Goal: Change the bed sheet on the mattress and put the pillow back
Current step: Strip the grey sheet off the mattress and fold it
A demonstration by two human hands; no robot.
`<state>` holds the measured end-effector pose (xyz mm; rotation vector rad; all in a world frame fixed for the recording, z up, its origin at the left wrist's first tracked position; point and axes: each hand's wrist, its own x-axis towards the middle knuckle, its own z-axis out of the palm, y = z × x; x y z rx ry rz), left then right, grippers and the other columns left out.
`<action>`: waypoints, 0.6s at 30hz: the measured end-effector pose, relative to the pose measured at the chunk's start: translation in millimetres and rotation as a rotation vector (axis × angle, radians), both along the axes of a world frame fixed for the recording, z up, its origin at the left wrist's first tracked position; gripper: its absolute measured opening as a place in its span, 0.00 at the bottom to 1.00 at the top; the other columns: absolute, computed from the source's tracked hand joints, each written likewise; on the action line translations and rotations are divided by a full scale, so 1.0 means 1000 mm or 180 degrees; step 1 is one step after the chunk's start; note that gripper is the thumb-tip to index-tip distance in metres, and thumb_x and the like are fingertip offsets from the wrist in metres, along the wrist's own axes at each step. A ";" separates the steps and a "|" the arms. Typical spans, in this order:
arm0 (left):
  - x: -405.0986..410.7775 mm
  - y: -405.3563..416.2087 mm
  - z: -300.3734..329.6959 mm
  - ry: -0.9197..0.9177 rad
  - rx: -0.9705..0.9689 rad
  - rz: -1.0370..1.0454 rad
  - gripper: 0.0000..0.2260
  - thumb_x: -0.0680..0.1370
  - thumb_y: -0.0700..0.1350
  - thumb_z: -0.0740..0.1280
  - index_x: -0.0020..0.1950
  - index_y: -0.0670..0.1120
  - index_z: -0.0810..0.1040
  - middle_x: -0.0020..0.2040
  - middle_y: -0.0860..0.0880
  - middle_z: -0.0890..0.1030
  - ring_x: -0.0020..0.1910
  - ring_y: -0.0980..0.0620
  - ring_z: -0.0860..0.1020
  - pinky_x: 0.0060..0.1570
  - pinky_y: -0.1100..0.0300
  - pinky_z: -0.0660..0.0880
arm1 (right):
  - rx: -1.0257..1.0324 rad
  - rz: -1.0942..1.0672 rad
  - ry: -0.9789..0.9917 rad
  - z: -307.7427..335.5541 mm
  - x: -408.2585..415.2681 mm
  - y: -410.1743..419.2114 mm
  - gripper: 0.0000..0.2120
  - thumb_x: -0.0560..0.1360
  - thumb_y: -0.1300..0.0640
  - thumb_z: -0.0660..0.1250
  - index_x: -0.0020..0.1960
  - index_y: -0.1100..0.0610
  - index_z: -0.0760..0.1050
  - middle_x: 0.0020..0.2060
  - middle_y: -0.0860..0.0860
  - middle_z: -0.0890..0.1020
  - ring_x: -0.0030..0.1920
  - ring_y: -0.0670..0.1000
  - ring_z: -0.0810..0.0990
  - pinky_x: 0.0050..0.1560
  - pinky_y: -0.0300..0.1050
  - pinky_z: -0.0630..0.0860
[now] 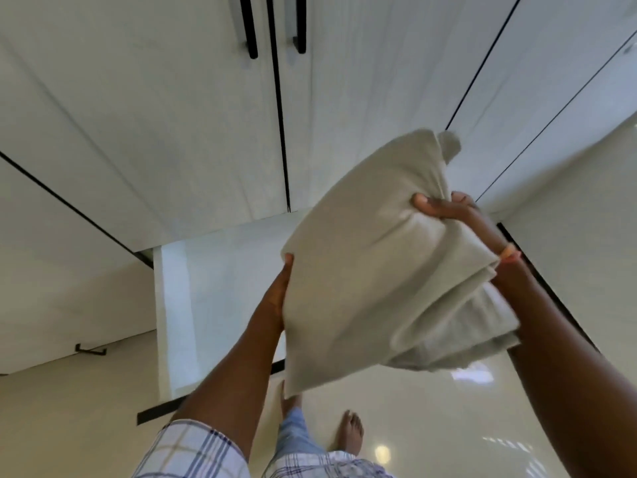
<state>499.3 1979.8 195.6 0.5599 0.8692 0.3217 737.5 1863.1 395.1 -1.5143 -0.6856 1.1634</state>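
Observation:
A folded beige bed sheet is held up in the air in front of white wardrobe doors. My left hand supports its left edge from the side and below, with most of the fingers hidden behind the cloth. At the sheet's upper right my right hand grips a bunched fold, thumb on the front. No mattress or pillow is in view.
White wardrobe doors with black handles fill the upper half. One door stands open at centre left. Glossy cream floor tiles lie below, with my bare feet on them.

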 end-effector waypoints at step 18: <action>-0.075 0.134 -0.075 0.2211 0.0621 0.0294 0.30 0.70 0.50 0.78 0.67 0.44 0.71 0.64 0.41 0.78 0.57 0.42 0.80 0.53 0.48 0.79 | -0.1827 -0.0331 -0.1352 -0.235 0.010 0.130 0.20 0.75 0.58 0.69 0.65 0.63 0.72 0.59 0.62 0.79 0.56 0.60 0.78 0.59 0.51 0.73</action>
